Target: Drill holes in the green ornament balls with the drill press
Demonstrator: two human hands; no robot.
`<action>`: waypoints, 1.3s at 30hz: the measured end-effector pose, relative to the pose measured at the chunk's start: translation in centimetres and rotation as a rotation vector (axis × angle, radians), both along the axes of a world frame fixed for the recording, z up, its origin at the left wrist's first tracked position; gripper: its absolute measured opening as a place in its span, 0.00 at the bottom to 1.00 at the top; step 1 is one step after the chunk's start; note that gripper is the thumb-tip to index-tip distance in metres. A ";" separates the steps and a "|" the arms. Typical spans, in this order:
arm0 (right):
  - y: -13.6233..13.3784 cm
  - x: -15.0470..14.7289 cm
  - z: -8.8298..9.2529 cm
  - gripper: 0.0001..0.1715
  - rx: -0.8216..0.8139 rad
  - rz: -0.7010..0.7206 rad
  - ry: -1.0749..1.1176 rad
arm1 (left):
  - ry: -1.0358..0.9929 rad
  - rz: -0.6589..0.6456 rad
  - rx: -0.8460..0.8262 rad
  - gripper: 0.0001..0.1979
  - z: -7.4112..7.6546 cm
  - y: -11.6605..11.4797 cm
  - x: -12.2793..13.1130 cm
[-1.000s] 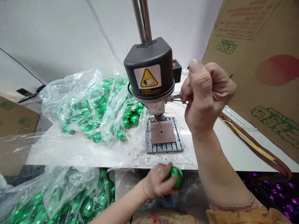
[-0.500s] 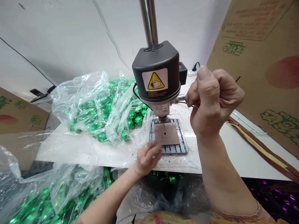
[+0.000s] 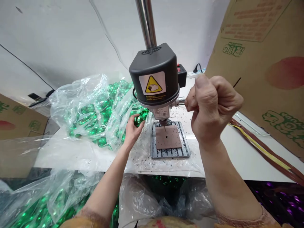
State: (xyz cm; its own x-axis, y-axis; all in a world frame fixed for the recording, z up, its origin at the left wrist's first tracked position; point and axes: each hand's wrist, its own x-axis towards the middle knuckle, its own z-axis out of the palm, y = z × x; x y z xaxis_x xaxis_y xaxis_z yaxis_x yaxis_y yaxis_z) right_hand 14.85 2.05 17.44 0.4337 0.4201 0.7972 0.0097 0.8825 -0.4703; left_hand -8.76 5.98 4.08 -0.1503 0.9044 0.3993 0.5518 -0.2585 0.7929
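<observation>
My left hand (image 3: 133,131) reaches to the mouth of a clear plastic bag (image 3: 83,95) full of shiny green balls (image 3: 102,109). Its thumb and fingers curve around one green ball (image 3: 137,121). My right hand (image 3: 213,107) is closed in a fist on the feed lever (image 3: 181,100) of a small bench drill press (image 3: 154,72); the lever's grip is mostly hidden in the fist. Below the chuck, the thin drill bit (image 3: 165,128) points down at a brown board (image 3: 169,142) with a small dark hole, lying on the slotted metal base (image 3: 171,154).
Dark shavings lie around the base on the white table (image 3: 95,160). Large cartons (image 3: 256,72) stand at right and left. More bagged green balls (image 3: 42,209) are below the table's front edge, and purple ones (image 3: 285,202) at lower right. A power strip (image 3: 193,74) sits behind.
My left hand has moved from the front of the drill base up and left to the green balls. A loose green ball below the table edge is no longer visible. My right hand stays on the lever.
</observation>
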 end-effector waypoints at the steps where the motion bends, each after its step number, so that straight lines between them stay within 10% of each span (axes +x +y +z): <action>1: 0.0 0.0 -0.1 0.25 0.005 -0.002 -0.003 | -0.104 -0.025 -0.015 0.21 0.4 -1.1 0.5; 6: 0.1 0.0 -0.1 0.26 0.013 -0.025 -0.004 | -0.568 -0.316 -0.252 0.28 0.9 -5.8 3.6; 11: -0.2 0.1 -0.1 0.28 -0.017 -0.017 -0.034 | -0.921 -0.295 -0.464 0.26 -0.6 -6.6 5.0; 24: -0.4 0.2 -0.1 0.29 0.002 0.027 -0.023 | 0.053 -0.329 0.114 0.22 -3.7 -3.9 5.5; 39: -0.5 0.2 -0.5 0.29 -0.031 -0.019 -0.048 | -0.234 -0.397 -0.135 0.28 -4.5 -4.1 6.6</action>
State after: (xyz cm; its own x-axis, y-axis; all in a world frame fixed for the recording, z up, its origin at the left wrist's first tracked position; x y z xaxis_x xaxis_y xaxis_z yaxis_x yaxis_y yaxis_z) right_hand 15.02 1.53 16.93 0.4032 0.4372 0.8039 0.0491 0.8669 -0.4961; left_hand -2.13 1.90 -0.43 0.1452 0.9515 0.2712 0.2345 -0.2994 0.9249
